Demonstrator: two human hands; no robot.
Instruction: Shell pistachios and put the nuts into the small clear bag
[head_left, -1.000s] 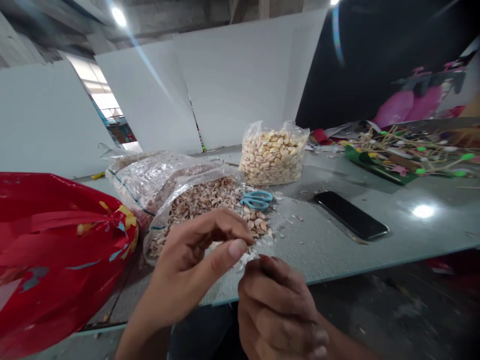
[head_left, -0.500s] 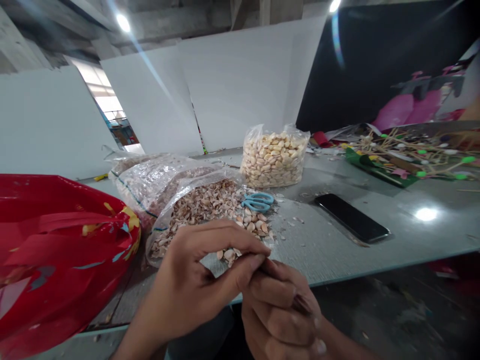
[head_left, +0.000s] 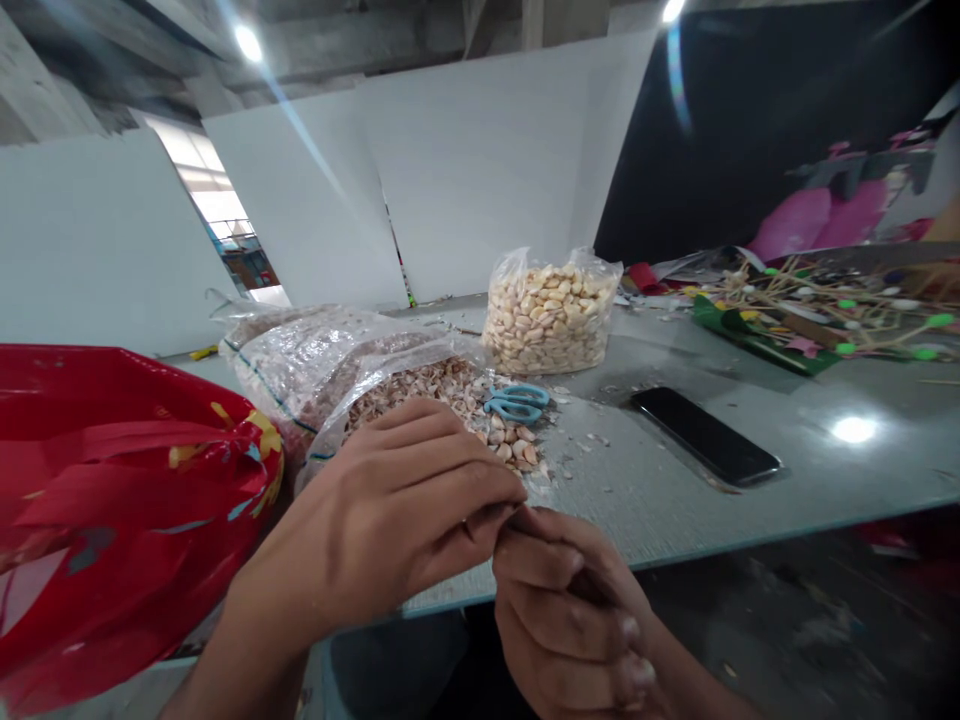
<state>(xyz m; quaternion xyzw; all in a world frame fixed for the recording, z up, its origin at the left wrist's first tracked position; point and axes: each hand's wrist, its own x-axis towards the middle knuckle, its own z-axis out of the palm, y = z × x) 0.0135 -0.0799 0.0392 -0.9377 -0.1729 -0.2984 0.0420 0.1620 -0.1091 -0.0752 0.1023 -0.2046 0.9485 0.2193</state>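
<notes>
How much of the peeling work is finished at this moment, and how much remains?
Done: a bag of peeled cloves stands full, and a skin pile lies by the scissors. In hand: left hand and right hand meet fingertips; anything between is hidden. Left: a few cloves lie loose.

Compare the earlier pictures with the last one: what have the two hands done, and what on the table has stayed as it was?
The left hand has closed from an open pinch into a curl, its fingertips now meeting the right hand at the table edge. What they pinch is hidden. The scissors, phone, bag of nuts and red bag have not moved.
</notes>
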